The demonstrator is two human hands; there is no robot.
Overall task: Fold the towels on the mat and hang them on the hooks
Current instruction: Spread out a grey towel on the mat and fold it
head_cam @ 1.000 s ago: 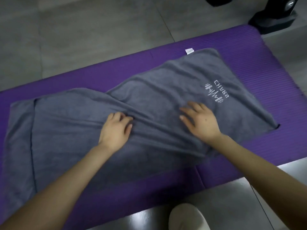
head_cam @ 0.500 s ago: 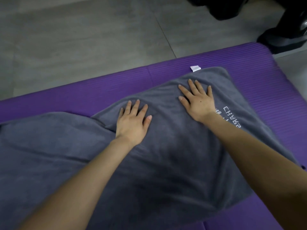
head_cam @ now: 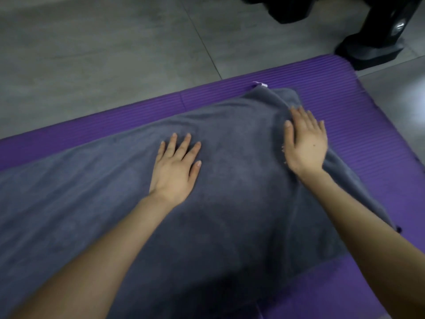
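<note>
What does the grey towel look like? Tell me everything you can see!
The grey towel looks soft and fuzzy, like terry cloth. It lies spread across the purple mat and runs past the picture's left edge. A small pale tag sticks out at its far corner. Its right side is rumpled into folds. The left hand presses flat on its middle, and the right hand lies flat on the rumpled part near the right edge.

Bare left forearm (head_cam: 99, 254), bare right forearm (head_cam: 368, 229), bare left hand (head_cam: 176, 166), bare right hand (head_cam: 305, 146), short plain fingernails (head_cam: 287, 123), small dark mole (head_cam: 312, 146) on the right hand's back
</note>
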